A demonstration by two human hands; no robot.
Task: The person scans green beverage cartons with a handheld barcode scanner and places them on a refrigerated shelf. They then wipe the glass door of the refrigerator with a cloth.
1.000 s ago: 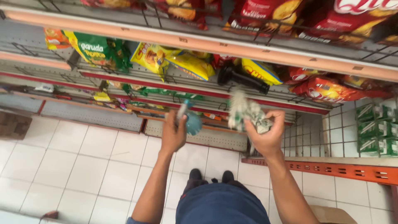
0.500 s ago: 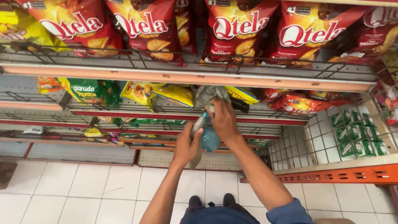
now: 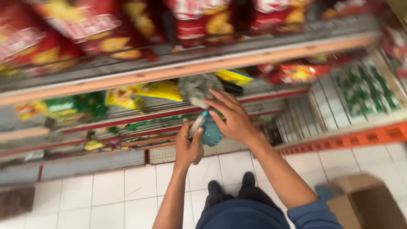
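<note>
My left hand [image 3: 187,146] is closed around the neck of a teal spray bottle [image 3: 210,133], held up in front of the shelves. My right hand [image 3: 232,119] lies against the bottle's far side with its fingers spread, and a grey cloth [image 3: 197,89] bunches at its fingertips. The two hands meet at the bottle. Motion blur hides the exact grip on the cloth. My dark shoes [image 3: 231,186] stand on the white tiles below.
Wire shelves [image 3: 178,70] hold red snack bags [image 3: 59,38] on top, with yellow [image 3: 163,90] and green bags [image 3: 63,108] on a lower level. Green packs [image 3: 360,91] fill the rack at right. A cardboard box [image 3: 366,201] sits on the floor, lower right.
My hands, apart a second ago with bottle and cloth separate, have come together at the bottle. The view has swung and blurred, and the box has come into sight.
</note>
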